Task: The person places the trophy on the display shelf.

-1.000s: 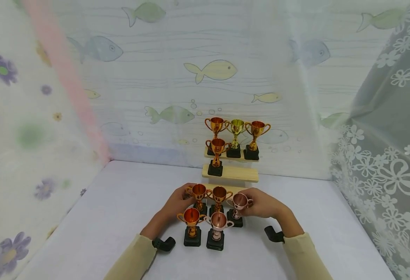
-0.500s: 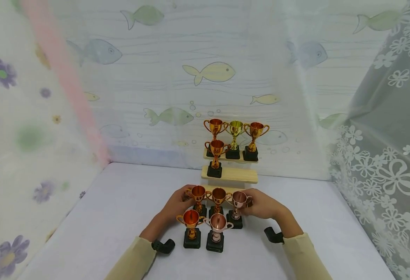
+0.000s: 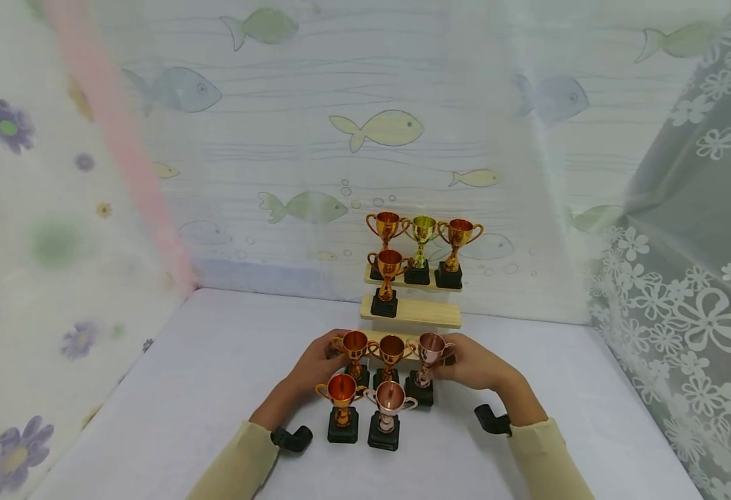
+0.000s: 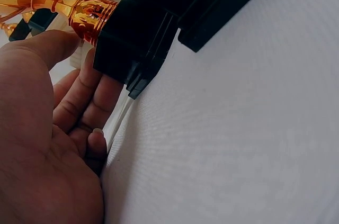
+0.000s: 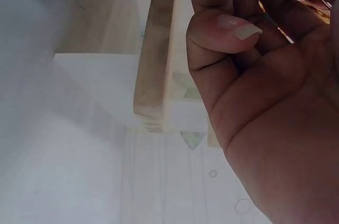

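My left hand (image 3: 319, 364) holds an orange-gold trophy cup (image 3: 355, 345) at the left of the back row on the table. In the left wrist view its thumb is at the gold stem (image 4: 91, 17) and its fingers lie against the black base (image 4: 132, 38). My right hand (image 3: 474, 362) grips a rose-gold trophy cup (image 3: 430, 348) by its stem, at the right end of that row. In the right wrist view the fingers (image 5: 228, 30) are curled and mostly hide it. Between them stands another gold trophy cup (image 3: 391, 349), touched by neither hand.
Nearer stand a gold trophy (image 3: 342, 390) and a rose-gold trophy (image 3: 391, 398). Behind rises a stepped wooden rack: three trophies on its top shelf (image 3: 374, 279), one trophy (image 3: 387, 264) at the left of its middle shelf (image 3: 434, 312), and a low shelf (image 5: 153, 49) behind the hands.
My right hand has raised the rose-gold trophy slightly and moved a little up and right with it. The left hand stays at its gold trophy. The other trophies stand as before.
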The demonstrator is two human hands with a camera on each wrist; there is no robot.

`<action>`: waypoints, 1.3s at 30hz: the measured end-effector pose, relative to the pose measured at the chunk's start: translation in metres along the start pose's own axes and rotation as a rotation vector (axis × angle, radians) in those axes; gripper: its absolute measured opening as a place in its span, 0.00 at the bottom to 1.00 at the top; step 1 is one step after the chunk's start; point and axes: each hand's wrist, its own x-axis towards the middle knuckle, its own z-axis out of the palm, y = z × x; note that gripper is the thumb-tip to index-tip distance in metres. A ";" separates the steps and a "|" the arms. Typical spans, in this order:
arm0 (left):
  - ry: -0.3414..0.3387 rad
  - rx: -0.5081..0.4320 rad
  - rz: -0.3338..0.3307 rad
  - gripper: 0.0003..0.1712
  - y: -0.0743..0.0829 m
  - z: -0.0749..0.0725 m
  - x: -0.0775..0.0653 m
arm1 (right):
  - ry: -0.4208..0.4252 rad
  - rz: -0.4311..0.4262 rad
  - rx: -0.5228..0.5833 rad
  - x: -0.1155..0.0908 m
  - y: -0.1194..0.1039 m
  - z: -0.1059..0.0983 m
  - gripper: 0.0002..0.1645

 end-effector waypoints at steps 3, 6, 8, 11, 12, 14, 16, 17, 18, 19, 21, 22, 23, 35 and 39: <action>-0.015 -0.008 0.004 0.24 0.009 -0.001 -0.003 | 0.024 -0.006 -0.005 -0.002 0.000 -0.002 0.07; -0.027 -0.017 0.013 0.23 0.023 -0.004 -0.007 | 0.044 -0.015 -0.006 -0.004 0.001 -0.005 0.10; -0.028 -0.021 0.020 0.23 0.032 -0.005 -0.010 | 0.056 -0.017 0.009 -0.004 0.003 -0.007 0.12; -0.022 -0.023 0.024 0.22 0.037 -0.006 -0.012 | 0.072 -0.031 0.034 -0.006 0.006 -0.010 0.11; -0.022 -0.020 0.026 0.22 0.037 -0.006 -0.012 | 0.078 -0.035 0.046 -0.006 0.007 -0.011 0.10; -0.023 -0.020 0.022 0.22 0.037 -0.006 -0.012 | 0.083 -0.049 0.068 -0.007 0.008 -0.013 0.09; -0.024 -0.015 0.024 0.23 0.036 -0.006 -0.011 | 0.084 -0.055 0.099 -0.008 0.008 -0.014 0.10; -0.025 -0.013 0.025 0.23 0.035 -0.007 -0.011 | 0.083 -0.056 0.111 -0.009 0.008 -0.015 0.10; -0.026 -0.012 0.019 0.23 0.031 -0.006 -0.009 | 0.081 -0.059 0.116 -0.009 0.008 -0.015 0.10; -0.024 -0.013 0.015 0.23 0.027 -0.005 -0.008 | 0.080 -0.061 0.121 -0.009 0.007 -0.015 0.11; -0.020 -0.010 0.010 0.24 0.018 -0.004 -0.005 | 0.079 -0.059 0.121 -0.010 0.007 -0.016 0.10; -0.017 -0.009 0.007 0.24 0.013 -0.003 -0.004 | 0.085 -0.058 0.121 -0.010 0.007 -0.016 0.10; -0.015 -0.010 0.009 0.24 0.009 -0.002 -0.002 | 0.092 -0.057 0.121 -0.010 0.006 -0.016 0.10; -0.014 0.009 0.061 0.22 -0.003 -0.001 0.002 | 0.269 -0.036 0.179 -0.006 0.000 -0.017 0.10; -0.014 0.019 0.062 0.22 -0.005 -0.001 0.003 | 0.349 -0.058 0.179 -0.003 -0.002 -0.019 0.09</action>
